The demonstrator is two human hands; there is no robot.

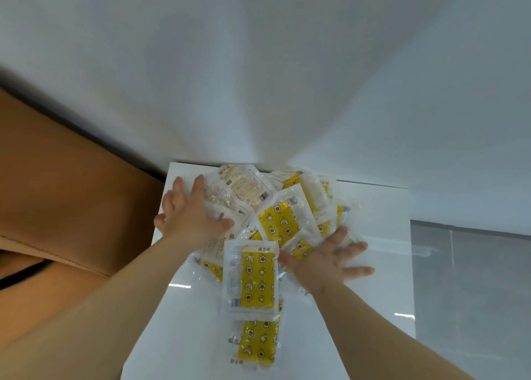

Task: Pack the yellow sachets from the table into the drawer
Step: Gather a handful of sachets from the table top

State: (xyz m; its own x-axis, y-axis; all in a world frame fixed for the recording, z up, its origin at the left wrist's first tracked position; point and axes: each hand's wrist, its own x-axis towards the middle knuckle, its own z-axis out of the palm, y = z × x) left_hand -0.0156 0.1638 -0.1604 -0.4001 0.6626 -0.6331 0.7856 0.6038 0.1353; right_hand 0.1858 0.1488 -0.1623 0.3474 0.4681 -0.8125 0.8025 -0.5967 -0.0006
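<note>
On the white tabletop (373, 207), against its far edge, a loose heap of yellow sachets (283, 221) is spread out, many overlapping one another. Each is sealed in clear plastic, and the yellow faces are printed with stars and moons. Two pale sachets (244, 187) at the far left of the heap are turned print-side up, so that small text is shown instead of yellow. One upright sachet (258, 279) lies on top at the near side of the heap, and a second near sachet (258, 342) is partly covered by its lower end and reaches toward the front edge of the tabletop.

The left hand (189, 216) is laid flat on the left side of the heap, palm down, over the pale sachets. Its fingers (198, 185) are straight and spread apart, and nothing is gripped by them. The right hand (324, 256) is laid flat on the right side of the heap, palm down. Its fingers (357, 270) are likewise spread, with the outer ones resting on the bare tabletop just beside the sachets; nothing is pinched or held. The heap is thus flanked by both hands, with the upright sachet between the two wrists.

A white wall (258, 63) rises behind the tabletop. A brown surface (71, 178) is seen to the left, and grey floor (474, 279) to the right.
</note>
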